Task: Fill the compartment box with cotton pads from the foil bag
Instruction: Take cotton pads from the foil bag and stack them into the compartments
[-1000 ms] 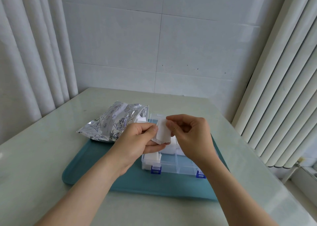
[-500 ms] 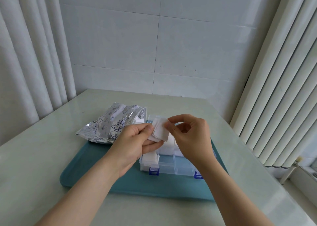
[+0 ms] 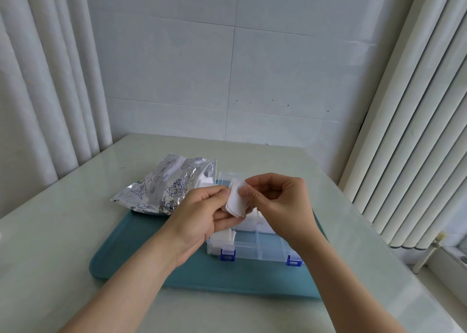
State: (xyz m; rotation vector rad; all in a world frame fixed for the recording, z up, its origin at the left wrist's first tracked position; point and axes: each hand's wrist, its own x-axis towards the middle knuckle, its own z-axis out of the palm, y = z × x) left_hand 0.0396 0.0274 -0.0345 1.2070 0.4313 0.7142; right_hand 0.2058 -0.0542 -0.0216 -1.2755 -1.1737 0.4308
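Clear box [image 3: 255, 250] with dividers and two blue latches [image 3: 228, 255] on its near wall, set on a teal tray [image 3: 141, 251] on a pale table [image 3: 50, 231]. White pads in the box's near-left compartment [image 3: 221, 236], more white filling in the compartments behind, partly hidden under the hands. Foil bag [image 3: 161, 188] lying on its side just left of the box and behind it, mouth turned toward the box, white pads visible inside the opening [image 3: 206, 182]; whether touching the box, cannot tell.

Compared with half a second before: same two-handed hold, same place above the box; bag, box and tray unmoved. Bundle now more bent, with its layered edges fanned toward the camera, where a second ago flatter and more upright.

Small bundle of cotton pads [image 3: 235, 202] held up above the box's left half, clear of it, between the two hands. Left hand [image 3: 199, 214] curled, thumb on top and fingers beneath, pinching the bundle's left side. Right hand [image 3: 278, 201] also curled, thumb and forefinger nipping the right edge, other fingers folded in toward the palm. Both forearms reaching in from the near edge of the table, over the tray.
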